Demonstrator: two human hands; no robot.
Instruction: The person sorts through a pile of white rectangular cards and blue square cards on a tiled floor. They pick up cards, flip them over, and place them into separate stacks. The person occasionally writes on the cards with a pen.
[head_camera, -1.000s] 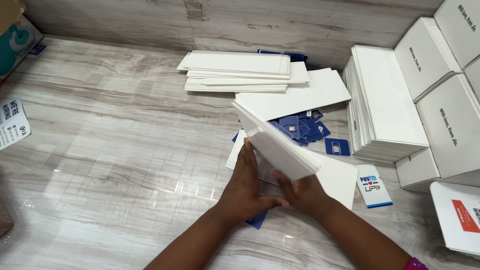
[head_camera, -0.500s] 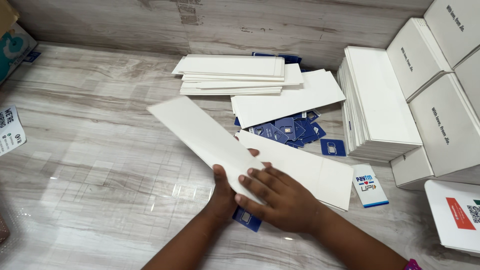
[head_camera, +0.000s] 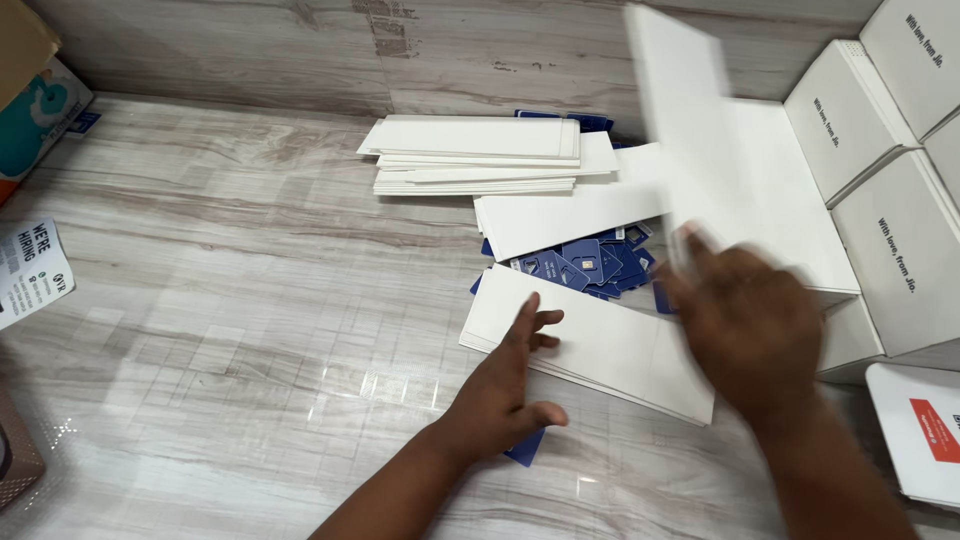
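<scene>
My right hand (head_camera: 745, 325) grips the lower end of a long white card sleeve (head_camera: 680, 120) and holds it upright, blurred by motion, over the stack of white boxes at the right. My left hand (head_camera: 505, 385) lies flat with fingers spread on a small pile of white sleeves (head_camera: 600, 345) on the floor, its fingertips at the pile's near left corner. A small blue card (head_camera: 527, 450) peeks out under the left palm. Several blue cards (head_camera: 585, 265) lie scattered between this pile and another white sleeve behind it.
A neat stack of white sleeves (head_camera: 475, 155) sits near the back wall. White boxes (head_camera: 900, 230) crowd the right side, with a flat stack (head_camera: 780, 200) beside them. A printed leaflet (head_camera: 30, 270) lies far left, a cardboard carton (head_camera: 35, 110) at the top left.
The sleeve both hands held low over the pile has been swung up and right by my right hand. My left hand let go and dropped onto the pile.
</scene>
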